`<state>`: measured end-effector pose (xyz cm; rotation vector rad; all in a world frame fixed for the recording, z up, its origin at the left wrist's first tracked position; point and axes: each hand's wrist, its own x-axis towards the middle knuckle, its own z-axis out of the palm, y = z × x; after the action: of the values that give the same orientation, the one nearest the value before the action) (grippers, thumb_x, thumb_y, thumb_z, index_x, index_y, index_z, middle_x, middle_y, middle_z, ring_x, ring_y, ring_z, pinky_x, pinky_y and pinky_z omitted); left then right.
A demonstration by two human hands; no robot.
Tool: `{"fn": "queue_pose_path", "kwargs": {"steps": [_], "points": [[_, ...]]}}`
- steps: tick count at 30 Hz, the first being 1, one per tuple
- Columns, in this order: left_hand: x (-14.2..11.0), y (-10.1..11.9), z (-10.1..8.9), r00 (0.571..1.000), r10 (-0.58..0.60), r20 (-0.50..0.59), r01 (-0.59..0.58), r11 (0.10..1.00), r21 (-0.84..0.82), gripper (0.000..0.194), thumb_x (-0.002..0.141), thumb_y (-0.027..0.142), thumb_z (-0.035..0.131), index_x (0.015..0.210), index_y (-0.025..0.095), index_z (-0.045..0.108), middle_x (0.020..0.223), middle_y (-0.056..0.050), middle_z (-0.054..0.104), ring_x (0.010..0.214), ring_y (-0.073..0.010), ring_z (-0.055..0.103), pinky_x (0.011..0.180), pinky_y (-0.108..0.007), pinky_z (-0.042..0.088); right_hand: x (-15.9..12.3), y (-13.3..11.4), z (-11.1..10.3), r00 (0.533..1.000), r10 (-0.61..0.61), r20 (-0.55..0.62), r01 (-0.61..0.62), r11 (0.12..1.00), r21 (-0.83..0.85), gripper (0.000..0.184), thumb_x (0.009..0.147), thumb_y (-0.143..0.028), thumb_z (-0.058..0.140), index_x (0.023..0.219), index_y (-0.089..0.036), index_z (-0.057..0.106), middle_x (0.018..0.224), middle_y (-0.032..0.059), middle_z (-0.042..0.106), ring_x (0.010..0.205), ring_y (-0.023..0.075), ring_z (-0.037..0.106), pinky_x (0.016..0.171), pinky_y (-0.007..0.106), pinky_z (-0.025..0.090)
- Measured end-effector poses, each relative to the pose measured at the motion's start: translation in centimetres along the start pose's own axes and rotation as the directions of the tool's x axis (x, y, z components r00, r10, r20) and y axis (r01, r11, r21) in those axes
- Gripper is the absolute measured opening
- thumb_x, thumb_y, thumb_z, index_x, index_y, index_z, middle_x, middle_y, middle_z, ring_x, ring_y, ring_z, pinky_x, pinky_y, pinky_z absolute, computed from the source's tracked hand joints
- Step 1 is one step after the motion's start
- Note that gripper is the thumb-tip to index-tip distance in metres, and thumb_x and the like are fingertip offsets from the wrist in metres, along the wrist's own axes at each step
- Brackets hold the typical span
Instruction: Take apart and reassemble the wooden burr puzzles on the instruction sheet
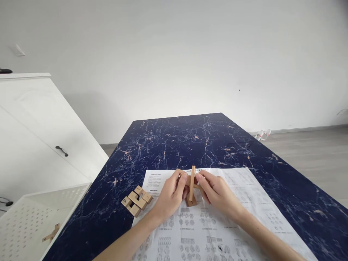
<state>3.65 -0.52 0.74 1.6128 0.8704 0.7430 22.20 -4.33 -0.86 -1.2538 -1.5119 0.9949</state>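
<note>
My left hand [173, 188] and my right hand [215, 186] meet over a printed paper sheet, fingers closed around several notched wooden puzzle pieces. One long wooden piece [192, 184] stands up between the fingertips of both hands. Below it shows another wooden piece [191, 202] with a dark mark. How the pieces fit together is partly hidden by my fingers. Left of my left hand lies a cluster of notched wooden blocks [133, 200], stacked crosswise at the sheet's edge. One of these bears the number 3.
The instruction sheet [168, 237], with small diagrams, covers the near part of the dark blue marbled table [176, 141]. A white perforated basket [25, 226] at the left holds a wooden piece [51, 233]. Beyond it stands a white cabinet [35, 119].
</note>
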Motion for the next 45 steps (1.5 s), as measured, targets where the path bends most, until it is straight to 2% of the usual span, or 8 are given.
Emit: {"fn": "queue_pose_path", "kwargs": {"steps": [4,10,21,25,29,36,40,45], "points": [[0.1,-0.3,0.0,1.000,0.000,-0.019,-0.001,0.999,-0.039,0.052,0.107,0.072,0.045,0.090,0.022,0.048,0.075,0.005,0.045,0.063,-0.0127,0.042,0.060,-0.026,0.039,-0.1,0.1,-0.2,0.996,0.016,0.086,-0.018,1.000,0.020,0.039,0.105,-0.061,0.060,0.093,-0.025,0.059,0.059,-0.0040,0.058,0.050,0.0143,0.045,0.051,0.029,0.033],[0.0,-0.3,0.1,1.000,0.002,0.019,-0.001,0.998,-0.068,0.047,0.110,0.069,0.040,0.100,0.024,0.050,0.073,0.001,0.064,0.067,-0.0194,0.068,0.066,-0.032,0.056,0.0,0.3,0.2,0.984,0.054,0.172,-0.089,0.976,0.201,0.034,0.105,-0.059,0.063,0.101,-0.026,0.056,0.082,0.0036,0.077,0.065,0.0197,0.070,0.061,0.033,0.055],[0.0,-0.1,0.3,1.000,-0.003,0.001,0.003,0.990,-0.138,0.047,0.108,0.070,0.045,0.104,0.023,0.052,0.075,0.002,0.066,0.068,-0.0188,0.069,0.069,-0.032,0.057,0.1,0.7,0.0,0.984,0.041,0.173,-0.075,0.979,0.189,0.035,0.105,-0.059,0.064,0.101,-0.025,0.058,0.078,0.0024,0.076,0.061,0.0187,0.070,0.060,0.033,0.056],[0.4,-0.9,0.1,0.992,-0.043,-0.122,0.018,0.979,-0.202,0.052,0.104,0.074,0.053,0.102,0.022,0.055,0.082,0.001,0.063,0.074,-0.0165,0.065,0.078,-0.031,0.057,0.3,0.4,-0.2,0.996,0.049,0.077,-0.063,0.980,0.188,0.048,0.107,-0.070,0.048,0.100,-0.023,0.059,0.073,0.0028,0.072,0.058,0.0183,0.066,0.058,0.032,0.050],[0.9,-1.9,-0.4,0.970,-0.116,-0.215,0.042,0.947,-0.319,0.053,0.099,0.075,0.061,0.101,0.022,0.060,0.094,-0.002,0.067,0.086,-0.0177,0.067,0.083,-0.030,0.055,0.2,0.2,-0.4,0.998,0.040,-0.058,-0.043,0.998,-0.046,0.051,0.109,-0.066,0.042,0.085,-0.023,0.056,0.069,0.0017,0.065,0.059,0.0165,0.055,0.060,0.032,0.041],[1.3,-2.2,-0.5,0.943,-0.199,-0.266,0.037,0.859,-0.511,0.055,0.087,0.075,0.077,0.092,0.022,0.061,0.085,0.000,0.066,0.079,-0.0151,0.064,0.074,-0.025,0.051,-0.1,0.6,0.6,0.997,-0.004,0.072,0.042,0.850,-0.526,0.032,0.090,-0.049,0.073,0.089,-0.024,0.053,0.075,-0.0003,0.063,0.064,0.0173,0.051,0.061,0.032,0.034],[1.2,-1.6,-0.4,0.943,-0.212,-0.256,0.044,0.844,-0.535,0.058,0.082,0.075,0.083,0.089,0.021,0.063,0.085,0.000,0.066,0.078,-0.0146,0.062,0.073,-0.025,0.050,-0.3,0.9,1.3,0.991,-0.095,0.097,0.134,0.775,-0.617,0.022,0.088,-0.038,0.070,0.089,-0.023,0.054,0.089,0.0031,0.068,0.070,0.0182,0.057,0.063,0.032,0.035],[1.2,-1.2,-0.4,0.940,-0.212,-0.267,0.018,0.814,-0.581,0.061,0.073,0.072,0.090,0.081,0.019,0.061,0.077,0.004,0.054,0.071,-0.0106,0.050,0.068,-0.022,0.045,-0.2,1.9,1.3,0.989,-0.140,0.042,0.132,0.730,-0.670,0.011,0.089,-0.026,0.061,0.085,-0.023,0.051,0.085,0.0017,0.062,0.063,0.0152,0.052,0.058,0.030,0.032]]}}
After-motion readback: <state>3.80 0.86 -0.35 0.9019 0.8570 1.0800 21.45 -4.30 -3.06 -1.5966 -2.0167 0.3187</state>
